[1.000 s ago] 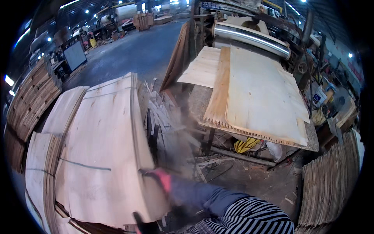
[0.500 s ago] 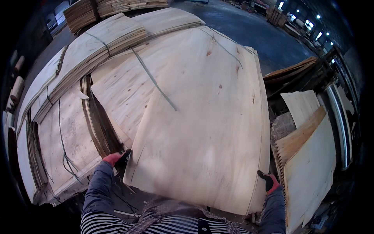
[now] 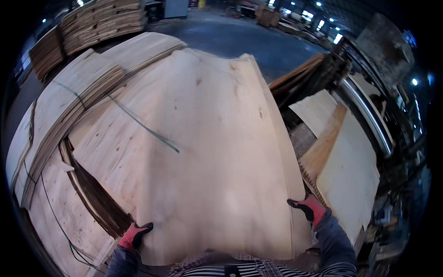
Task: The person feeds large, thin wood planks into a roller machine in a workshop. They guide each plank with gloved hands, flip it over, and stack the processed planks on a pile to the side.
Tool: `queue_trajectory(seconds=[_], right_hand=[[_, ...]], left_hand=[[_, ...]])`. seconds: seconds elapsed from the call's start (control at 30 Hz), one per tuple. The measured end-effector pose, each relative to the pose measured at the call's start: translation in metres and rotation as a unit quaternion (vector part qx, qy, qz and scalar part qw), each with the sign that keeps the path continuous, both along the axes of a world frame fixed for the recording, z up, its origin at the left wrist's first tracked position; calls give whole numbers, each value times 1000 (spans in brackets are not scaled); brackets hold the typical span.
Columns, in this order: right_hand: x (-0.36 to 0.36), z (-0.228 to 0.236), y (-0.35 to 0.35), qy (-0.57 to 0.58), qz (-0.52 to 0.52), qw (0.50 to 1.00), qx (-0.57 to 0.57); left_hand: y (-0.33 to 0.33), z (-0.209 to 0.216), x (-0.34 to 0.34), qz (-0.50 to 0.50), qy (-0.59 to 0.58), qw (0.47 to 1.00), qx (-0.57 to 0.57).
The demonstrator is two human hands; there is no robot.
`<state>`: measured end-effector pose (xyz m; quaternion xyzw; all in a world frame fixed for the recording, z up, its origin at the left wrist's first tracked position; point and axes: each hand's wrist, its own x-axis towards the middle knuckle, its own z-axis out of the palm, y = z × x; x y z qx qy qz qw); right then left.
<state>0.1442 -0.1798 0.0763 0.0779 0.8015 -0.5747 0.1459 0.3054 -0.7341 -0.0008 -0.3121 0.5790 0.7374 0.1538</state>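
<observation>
A large pale wood veneer sheet [image 3: 221,152] spreads out in front of me, its near edge close to my body and its surface bowed. At its near left edge my left hand [image 3: 134,236], in a red and black glove, is closed with the thumb on top. My right hand [image 3: 310,207], gloved the same way, grips the right edge, thumb over the face and the other fingers hidden beneath. Under the sheet lie more veneer sheets [image 3: 115,152], showing on the left. A green strap [image 3: 143,127] lies across the veneer.
Strapped veneer stacks [image 3: 69,92] stand along the left. At right, a pale sheet and a jagged-edged piece [image 3: 323,143] lean beside a shiny metal roller [image 3: 367,115]. Behind are a taller wood stack [image 3: 101,21] and a blue-grey floor [image 3: 221,34].
My view has swung to the right. The sheet's near edge has come closer to my body, and the sheet now bows up more, with both hands still on its edges.
</observation>
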Motion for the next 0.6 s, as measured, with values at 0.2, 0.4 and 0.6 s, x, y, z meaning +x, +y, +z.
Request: queue_trajectory(seconds=[0.2,0.4,0.6], right_hand=[[51,52,-46,7,43,998,35],[102,75,-39,-111,-28,972,206],[160,96,-8,-41,-102,980,166]], left_hand=[[27,43,-2,-20,111,987,-111],[37,45,-19,-94,91,974,-182],[101,70,-60,-186,160,955,-165]])
